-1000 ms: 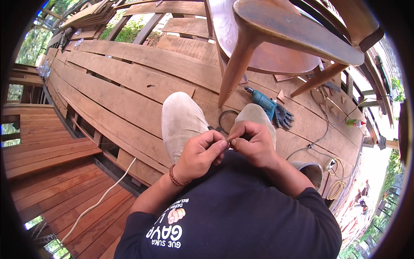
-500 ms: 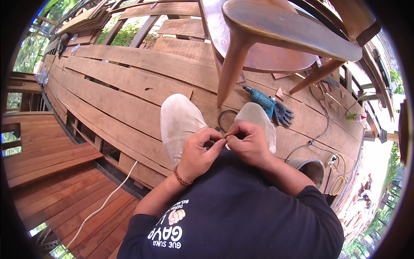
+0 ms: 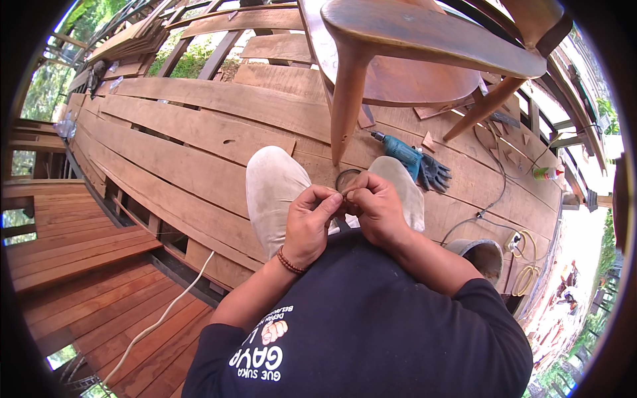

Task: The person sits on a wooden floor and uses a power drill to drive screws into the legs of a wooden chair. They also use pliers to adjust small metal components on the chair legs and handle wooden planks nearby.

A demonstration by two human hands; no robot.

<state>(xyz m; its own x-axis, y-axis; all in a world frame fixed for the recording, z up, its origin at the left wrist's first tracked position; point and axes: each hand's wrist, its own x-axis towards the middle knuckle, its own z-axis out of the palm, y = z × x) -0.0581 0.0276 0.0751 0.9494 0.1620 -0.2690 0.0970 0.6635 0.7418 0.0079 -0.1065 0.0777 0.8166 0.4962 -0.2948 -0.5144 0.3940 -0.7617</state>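
My left hand (image 3: 309,222) and my right hand (image 3: 375,207) meet over my knees, fingertips pinched together on a small thing too tiny to make out. A thin dark ring (image 3: 347,178) shows just beyond the fingers; whether I grip it I cannot tell. A beaded band circles my left wrist. I sit on wide wooden planks (image 3: 199,132) with light trousers over both knees.
A wooden chair (image 3: 398,46) stands right ahead, one leg coming down near my knees. A teal power drill (image 3: 401,151) and a dark glove (image 3: 434,174) lie to its right. Cables, a power strip (image 3: 514,242), a bucket (image 3: 481,255) and a white cord (image 3: 159,318) lie around.
My hands stay pinched together at the knees; the fingers shift slightly. The view has tilted a little.
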